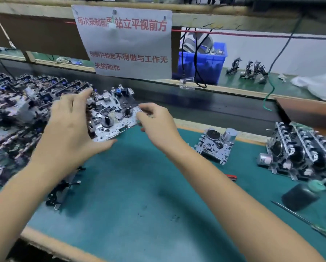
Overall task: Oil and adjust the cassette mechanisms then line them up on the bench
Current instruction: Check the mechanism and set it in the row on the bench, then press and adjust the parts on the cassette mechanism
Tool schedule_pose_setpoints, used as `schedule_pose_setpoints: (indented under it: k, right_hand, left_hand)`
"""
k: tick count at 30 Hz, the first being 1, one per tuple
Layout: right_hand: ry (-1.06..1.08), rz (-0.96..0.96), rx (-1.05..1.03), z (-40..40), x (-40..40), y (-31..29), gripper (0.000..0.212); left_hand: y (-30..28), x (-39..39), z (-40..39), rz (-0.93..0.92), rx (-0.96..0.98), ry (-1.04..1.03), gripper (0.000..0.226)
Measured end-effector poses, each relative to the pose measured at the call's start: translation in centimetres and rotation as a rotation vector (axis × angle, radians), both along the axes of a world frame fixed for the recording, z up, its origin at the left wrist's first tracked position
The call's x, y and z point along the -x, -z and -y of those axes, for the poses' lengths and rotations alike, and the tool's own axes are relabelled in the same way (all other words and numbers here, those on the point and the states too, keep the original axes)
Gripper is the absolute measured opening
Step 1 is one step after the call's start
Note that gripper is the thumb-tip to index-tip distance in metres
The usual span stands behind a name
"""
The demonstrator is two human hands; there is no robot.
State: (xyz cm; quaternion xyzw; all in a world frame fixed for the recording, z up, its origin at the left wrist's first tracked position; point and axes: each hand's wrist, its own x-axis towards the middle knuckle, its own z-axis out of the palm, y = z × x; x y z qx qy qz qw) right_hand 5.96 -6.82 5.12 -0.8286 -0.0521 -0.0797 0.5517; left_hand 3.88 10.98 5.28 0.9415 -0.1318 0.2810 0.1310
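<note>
Head view, nearest first: bare green mat [135, 201] fills the bench's front, both forearms reaching over it. Low on the right lie a thin metal probe [298, 217] and a dark rounded block [299, 195]; a small red object [231, 176] sits further in.

Above the mat's middle, the held cassette mechanism [113, 115] hangs clear of the bench, tilted, its reel spindles facing the camera. Its long axis runs roughly left to right, rising toward the right. The left hand [69, 125] wraps the left end, thumb under the lower edge and fingers curled over the top. The right hand [154, 121] pinches the right edge between thumb and fingertips. So both hands have it, the left carrying more of it by the look.

Right of the hands, a single mechanism [217, 146] lies flat, and past it stands a close row of finished units [305, 154]. That row lies well to the right of the held piece, so the right hand is the nearer one for setting it down, with the single unit in the path. Left, a crowded pile of mechanisms [20, 110] sits just beside the left hand.

Farther back: a dark conveyor strip [215, 106], a paper notice [124, 42] and a blue bin [205, 65].
</note>
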Motion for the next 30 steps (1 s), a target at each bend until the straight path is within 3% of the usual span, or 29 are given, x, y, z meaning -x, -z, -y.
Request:
schedule_pose_setpoints:
  k: [6,13,21,25,29,30]
  right_hand:
    - [0.159,-0.182,0.023,11.8,10.6,4.2,0.008]
    - [0.462,-0.231,0.026,20.1,19.6,8.4,0.01]
    - [0.56,-0.133,-0.052,21.7,20.8,10.6,0.019]
    - [0.573,-0.105,-0.13,21.5,21.0,11.3,0.041]
    - [0.494,-0.031,-0.114,21.4,21.4,11.5,0.008]
    - [0.475,0.003,-0.104,21.3,21.5,11.4,0.008]
  left_hand:
    - [4.6,5.1,9.5,-0.263,0.061,0.387,0.111]
    - [8.4,9.8,19.1,-0.466,0.141,0.655,0.101]
    - [10.3,12.8,22.4,-0.459,0.218,0.53,0.092]
    - [10.6,12.9,22.5,-0.468,0.266,0.45,0.089]
    - [9.7,12.0,21.9,-0.698,0.379,0.401,0.096]
    - [9.3,11.7,21.6,-0.764,0.437,0.4,0.091]
